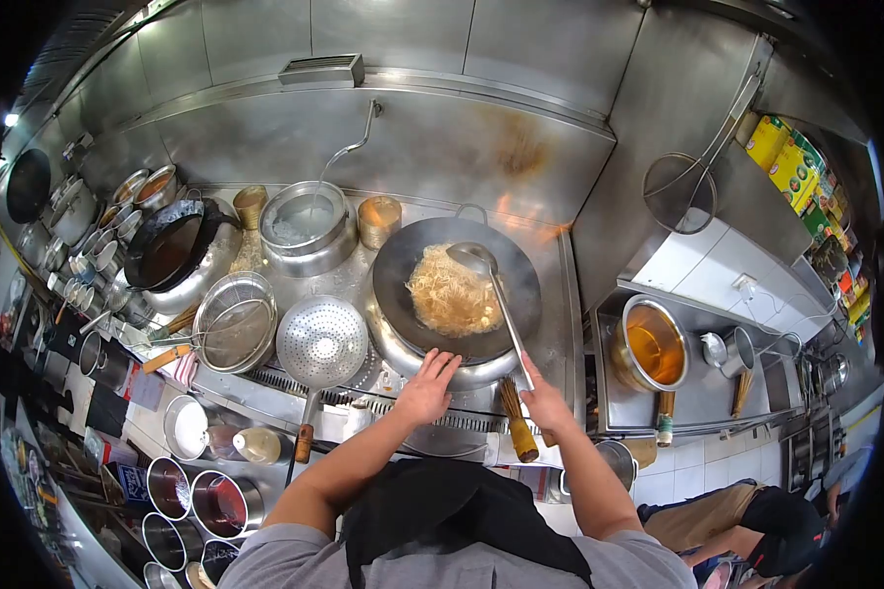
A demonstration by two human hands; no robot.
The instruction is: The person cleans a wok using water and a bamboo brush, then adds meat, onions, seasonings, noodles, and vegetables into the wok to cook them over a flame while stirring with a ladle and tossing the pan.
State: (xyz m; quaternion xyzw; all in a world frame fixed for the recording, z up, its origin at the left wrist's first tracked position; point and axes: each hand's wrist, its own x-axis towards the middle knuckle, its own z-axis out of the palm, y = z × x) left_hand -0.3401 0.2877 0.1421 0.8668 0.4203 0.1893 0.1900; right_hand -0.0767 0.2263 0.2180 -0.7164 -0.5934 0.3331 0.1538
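Here, steel stove (550, 344) below stained steel backsplash (442, 137).

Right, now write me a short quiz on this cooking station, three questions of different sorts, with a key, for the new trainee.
1. Multiple choice: what is in the grip of the right hand?
a) a bamboo brush
b) a long-handled ladle
c) a wire strainer

2. True or false: the perforated skimmer lies to the left of the wok, outside it.

3. Fill in the missing word: the metal pot of amber liquid stands to the ____ of the wok.

Key: 1 b; 2 true; 3 right.
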